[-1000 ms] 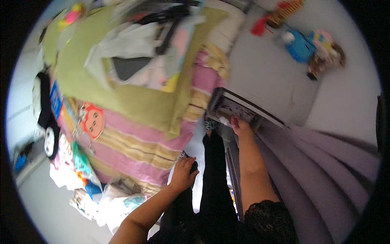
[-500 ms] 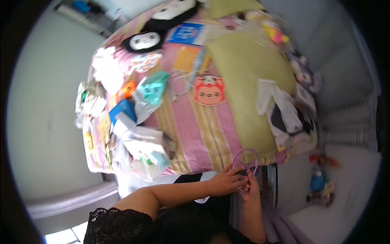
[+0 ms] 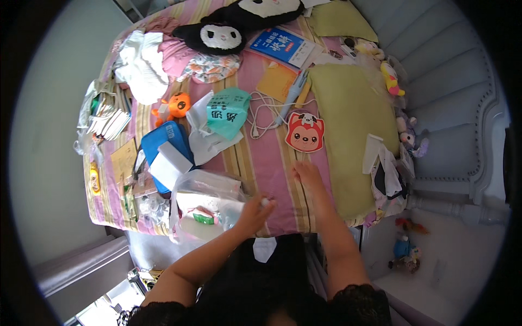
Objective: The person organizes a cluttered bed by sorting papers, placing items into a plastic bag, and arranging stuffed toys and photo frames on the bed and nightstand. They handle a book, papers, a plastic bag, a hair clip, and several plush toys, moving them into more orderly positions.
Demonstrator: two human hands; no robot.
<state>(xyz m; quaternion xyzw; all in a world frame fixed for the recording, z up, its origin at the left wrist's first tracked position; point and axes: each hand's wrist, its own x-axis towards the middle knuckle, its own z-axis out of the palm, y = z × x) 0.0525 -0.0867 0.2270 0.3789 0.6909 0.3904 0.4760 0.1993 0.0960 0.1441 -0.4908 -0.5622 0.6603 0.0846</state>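
At the bed's near edge, my left hand (image 3: 254, 216) is closed, with a small white thing (image 3: 266, 201) showing at its fingertips. It is beside a clear plastic bag (image 3: 209, 175) holding white and green items. My right hand (image 3: 308, 176) hovers over the striped bedspread (image 3: 272, 182), its fingers curled together; what they hold, if anything, is too small to make out. Just beyond it lies a red fox-face pouch (image 3: 304, 133). A white cable (image 3: 255, 117) and a pale blue wand-shaped device (image 3: 292, 96) lie farther off.
Left of centre lie a blue case (image 3: 162, 142), a white box (image 3: 170, 165), a teal bag (image 3: 228, 113) and an orange plush toy (image 3: 178, 104). A green pillow (image 3: 353, 119) lies on the right. Black-and-white plush cushions (image 3: 220, 38) and a blue book (image 3: 280, 46) are farther back.
My hands, earlier together at the lower right with a purple braided loop and a dark object, are now apart over the bed. Loop and dark object are out of sight. The view has shifted.
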